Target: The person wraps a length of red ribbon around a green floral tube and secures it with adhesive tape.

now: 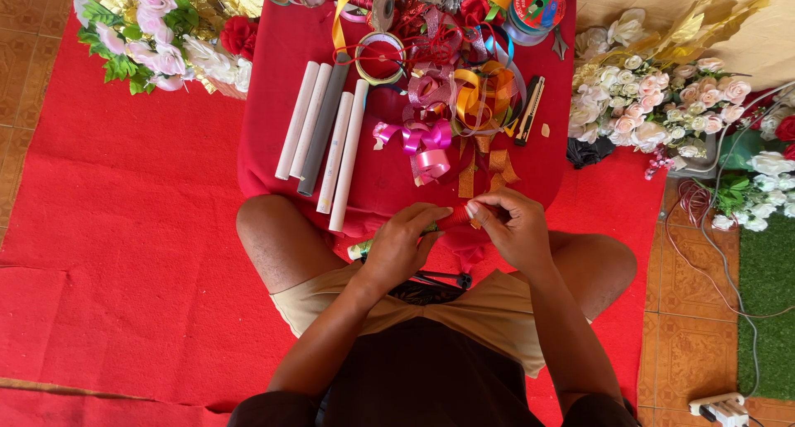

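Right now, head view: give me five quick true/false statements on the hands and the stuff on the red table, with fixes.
1. Both hands, left hand and right hand, meet on a small red piece at the table's near edge. True.
2. The white tubes stand upright. False: they lie flat, side by side, with one grey tube among them.
3. A pink ribbon bow lies on the red table beyond the hands. True.
4. The right hand holds the utility knife. False: it lies on the table, untouched.
5. Pale artificial roses lie to the person's right. True.
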